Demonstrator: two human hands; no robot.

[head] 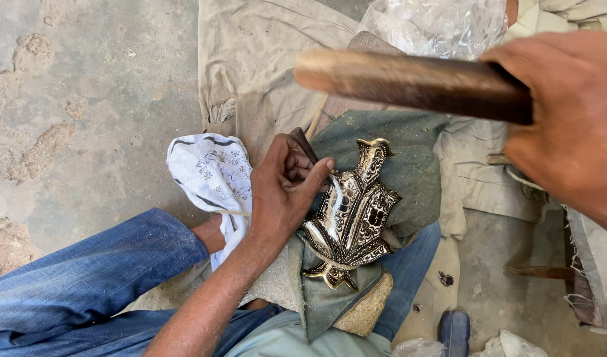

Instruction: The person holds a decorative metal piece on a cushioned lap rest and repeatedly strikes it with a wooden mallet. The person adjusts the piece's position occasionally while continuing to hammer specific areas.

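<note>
Head view, left to right: a patterned white cloth (207, 173) lies by the knee; the left hand (283, 192) pinches a thin tool (305, 147) against an ornate, already densely engraved metal piece (353, 215) on the lap pad (402, 165); the right hand (568, 125) grips a raised wooden mallet (409, 79), so chasing seems unfinished.

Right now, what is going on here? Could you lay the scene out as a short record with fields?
setting: person seated on a concrete floor, head camera looking down
left hand: holds a thin dark tool against the ornate metal piece
right hand: raised, gripping a wooden stick, blurred
workpiece: black, silver and gold patterned, lying on a green cloth pad over the lap
nearby: white printed cloth, beige cloth, clear plastic bag
clothing: blue jeans
</note>
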